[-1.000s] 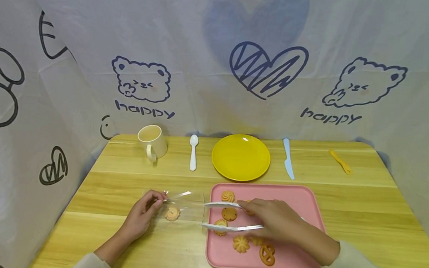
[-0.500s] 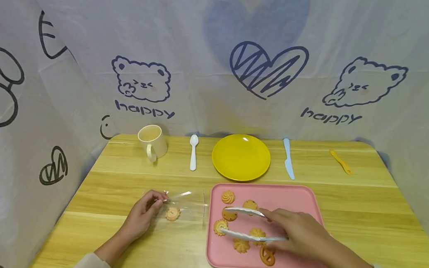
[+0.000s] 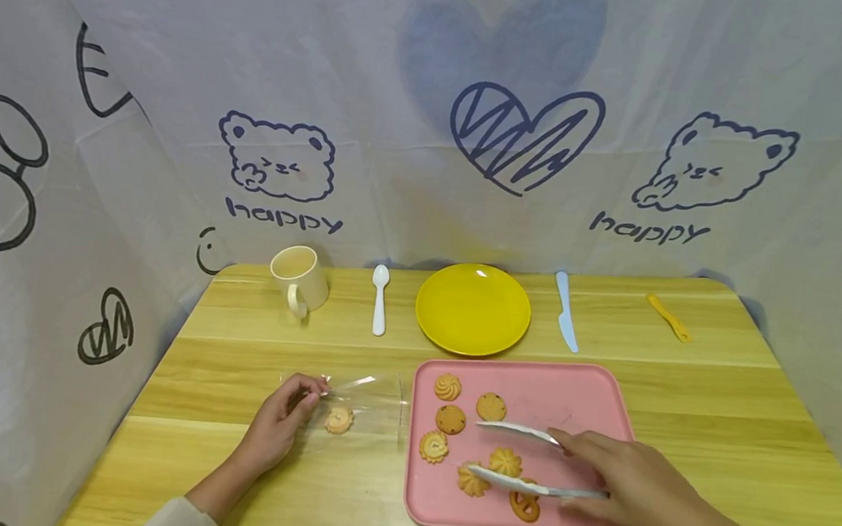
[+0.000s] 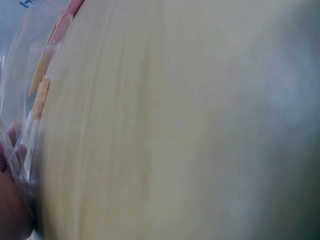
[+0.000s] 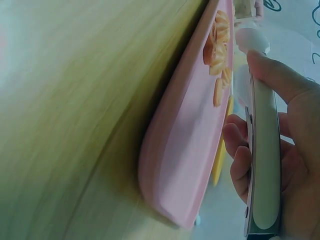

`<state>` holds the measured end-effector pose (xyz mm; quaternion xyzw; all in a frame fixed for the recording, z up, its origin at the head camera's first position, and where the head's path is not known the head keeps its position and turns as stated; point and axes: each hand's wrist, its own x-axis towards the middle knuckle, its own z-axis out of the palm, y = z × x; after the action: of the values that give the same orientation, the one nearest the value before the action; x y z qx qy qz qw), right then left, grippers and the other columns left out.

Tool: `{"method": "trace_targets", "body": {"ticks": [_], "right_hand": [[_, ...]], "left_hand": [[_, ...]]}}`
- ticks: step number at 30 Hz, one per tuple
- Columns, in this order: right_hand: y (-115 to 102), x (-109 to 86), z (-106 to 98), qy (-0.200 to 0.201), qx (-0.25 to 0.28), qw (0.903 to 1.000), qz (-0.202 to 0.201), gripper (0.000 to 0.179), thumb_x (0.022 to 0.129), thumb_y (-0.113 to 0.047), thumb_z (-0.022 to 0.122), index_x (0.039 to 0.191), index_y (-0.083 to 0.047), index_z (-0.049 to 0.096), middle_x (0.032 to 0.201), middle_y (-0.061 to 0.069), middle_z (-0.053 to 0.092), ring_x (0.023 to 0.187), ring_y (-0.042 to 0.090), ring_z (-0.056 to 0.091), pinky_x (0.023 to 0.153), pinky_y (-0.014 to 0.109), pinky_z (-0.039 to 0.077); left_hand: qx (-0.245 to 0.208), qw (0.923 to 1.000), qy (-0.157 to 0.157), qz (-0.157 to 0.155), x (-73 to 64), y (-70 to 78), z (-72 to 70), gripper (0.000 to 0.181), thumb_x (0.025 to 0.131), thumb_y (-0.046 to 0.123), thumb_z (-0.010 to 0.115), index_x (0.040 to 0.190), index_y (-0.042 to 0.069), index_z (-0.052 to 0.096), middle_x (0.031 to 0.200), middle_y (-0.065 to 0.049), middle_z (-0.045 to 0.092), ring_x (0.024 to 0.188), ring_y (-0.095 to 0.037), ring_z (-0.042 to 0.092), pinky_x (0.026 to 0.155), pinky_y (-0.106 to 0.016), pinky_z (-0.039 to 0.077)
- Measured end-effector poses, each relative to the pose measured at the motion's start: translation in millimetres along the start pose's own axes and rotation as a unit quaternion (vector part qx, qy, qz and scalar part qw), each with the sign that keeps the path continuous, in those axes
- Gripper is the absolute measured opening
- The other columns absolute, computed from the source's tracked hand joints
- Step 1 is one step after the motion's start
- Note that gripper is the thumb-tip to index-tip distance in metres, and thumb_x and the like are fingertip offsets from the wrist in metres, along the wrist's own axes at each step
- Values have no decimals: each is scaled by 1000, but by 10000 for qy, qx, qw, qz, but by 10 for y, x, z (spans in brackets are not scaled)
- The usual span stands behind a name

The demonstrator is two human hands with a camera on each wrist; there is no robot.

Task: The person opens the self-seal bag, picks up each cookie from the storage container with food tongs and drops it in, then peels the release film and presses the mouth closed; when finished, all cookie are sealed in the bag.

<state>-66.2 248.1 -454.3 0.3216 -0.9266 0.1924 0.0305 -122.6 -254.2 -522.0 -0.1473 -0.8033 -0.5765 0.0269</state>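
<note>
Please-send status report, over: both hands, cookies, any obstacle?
Left hand holds clear bag, one cookie inside. Right hand holds tongs, spread open over tray. Other cookies on tray, none gripped. No obstacle seen.

So there's a clear plastic bag [image 3: 374, 406] lying flat on the tabletop just off the pink tray's [image 3: 587, 397] left edge, one scalloped cookie [image 3: 339, 420] inside, left hand [image 3: 279, 428] pinching it. Right hand [image 3: 621, 485] grips white-and-metal tongs [image 3: 512, 480], arms spread, over the tray. Seven golden cookies sit mostly toward its left side: a swirl [image 3: 447, 387] by the far left corner, a pretzel [image 3: 525, 511] near the near edge, partly behind the tongs.
</note>
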Motion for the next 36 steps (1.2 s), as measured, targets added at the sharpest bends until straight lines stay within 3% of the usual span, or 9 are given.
{"method": "trace_targets", "body": {"ticks": [2, 11, 26, 30, 36], "right_hand": [[17, -31, -16, -150, 92, 9998, 109, 70, 85, -54, 81, 143, -18, 62, 104, -17, 64, 67, -6, 39, 60, 19, 38], [85, -111, -82, -484, 28, 9982, 342, 71, 88, -63, 73, 140, -16, 63, 103, -19, 62, 66, -6, 38, 61, 20, 37], [129, -98, -90, -608, -272, 9974, 274, 71, 89, -65, 70, 140, -17, 64, 114, -12, 70, 81, -4, 54, 69, 31, 56], [134, -74, -103, -687, -329, 9967, 292, 71, 89, -65, 70, 140, -17, 64, 113, -13, 69, 83, -3, 57, 70, 32, 57], [154, -55, -116, -502, -521, 9973, 115, 70, 87, -61, 75, 140, -16, 65, 114, -10, 71, 83, 0, 61, 68, 32, 57]], "left_hand": [[3, 10000, 15, -15, 0, -2, 0, 15, 108, 9, 52, 108, -4, 60, 118, -20, 65, 131, -16, 57, 108, -12, 41], [-26, 10000, 4, -50, -2, 4, 2, 15, 108, 9, 52, 108, -4, 59, 119, -21, 64, 133, -22, 57, 109, -13, 41], [0, 10000, 2, 20, -4, 0, 2, 16, 108, 9, 52, 107, -5, 59, 118, -21, 64, 132, -20, 57, 109, -12, 41], [-6, 10000, 6, 35, -3, -3, 3, 15, 108, 8, 52, 107, -5, 59, 118, -21, 64, 132, -20, 57, 109, -12, 41], [-13, 10000, 5, 86, -1, 0, 5, 15, 108, 7, 52, 106, -6, 59, 117, -22, 64, 131, -18, 57, 109, -12, 41]]}}
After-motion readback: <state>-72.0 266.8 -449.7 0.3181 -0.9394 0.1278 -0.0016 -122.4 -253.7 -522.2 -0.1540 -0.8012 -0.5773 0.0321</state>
